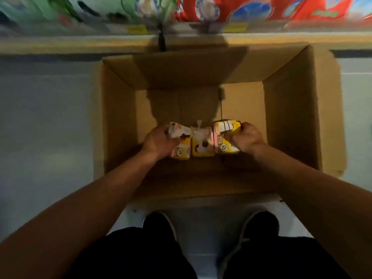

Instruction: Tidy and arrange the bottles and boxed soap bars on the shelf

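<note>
Three yellow, pink and white soap boxes stand in a row deep inside an open cardboard carton (pixel 118 117) on the floor. My left hand (pixel 159 140) grips the left soap box (pixel 179 154), its fingers curled over the top. My right hand (pixel 244 137) grips the right soap box (pixel 225 127) from its right side. The middle soap box (pixel 202 146) stands between them, touching both, with no hand on it.
The shelf edge (pixel 181 40) with yellow price tags runs across the top, with green packs (pixel 60 13) and red packs (pixel 261 11) above it, all blurred. Pale floor tiles lie left and right of the carton. My dark shoes (pixel 159 222) stand just before it.
</note>
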The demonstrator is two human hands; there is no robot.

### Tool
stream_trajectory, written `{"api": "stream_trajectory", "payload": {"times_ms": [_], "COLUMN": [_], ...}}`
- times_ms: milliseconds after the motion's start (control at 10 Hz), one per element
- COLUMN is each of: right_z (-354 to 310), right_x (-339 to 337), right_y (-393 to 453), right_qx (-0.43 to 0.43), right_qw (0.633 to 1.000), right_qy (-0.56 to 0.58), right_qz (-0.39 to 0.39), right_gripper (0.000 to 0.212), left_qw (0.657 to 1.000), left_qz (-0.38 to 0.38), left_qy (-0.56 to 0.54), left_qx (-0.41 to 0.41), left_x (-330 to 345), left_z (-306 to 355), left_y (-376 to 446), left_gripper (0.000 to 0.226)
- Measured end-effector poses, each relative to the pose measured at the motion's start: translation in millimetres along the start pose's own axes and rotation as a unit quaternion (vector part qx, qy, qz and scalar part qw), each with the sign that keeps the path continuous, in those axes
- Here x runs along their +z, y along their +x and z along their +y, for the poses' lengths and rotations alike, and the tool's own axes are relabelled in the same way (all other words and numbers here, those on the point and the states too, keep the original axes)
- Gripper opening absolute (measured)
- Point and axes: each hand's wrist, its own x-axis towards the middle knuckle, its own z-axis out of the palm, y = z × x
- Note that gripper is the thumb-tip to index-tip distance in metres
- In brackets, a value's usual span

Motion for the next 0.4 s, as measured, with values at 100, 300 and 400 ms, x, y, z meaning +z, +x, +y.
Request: {"api": "stream_trajectory", "payload": {"times_ms": [100,300,400], "right_z": [11,9,0], "right_x": [10,0,-20], "right_y": [17,0,-46], "right_qx": [-0.024,-0.012,-0.015], "right_qw": [0.998,0.995,0.998], "right_qy": [-0.061,-0.082,-0.059], "right_qz": [0.024,0.052,0.025], "right_gripper": [0.053,0.069,0.066], "left_qw": [0.988,0.98,0.994], "left_qz": [0.101,0.12,0.07], "left_qy": [0.094,0.147,0.081], "left_qx": [0.066,0.068,0.027], "left_x": [20,8,-13], "left_z": [-6,-1,5], "left_y": [8,-3,-41], "left_gripper": [0.047,0.055,0.046]}}
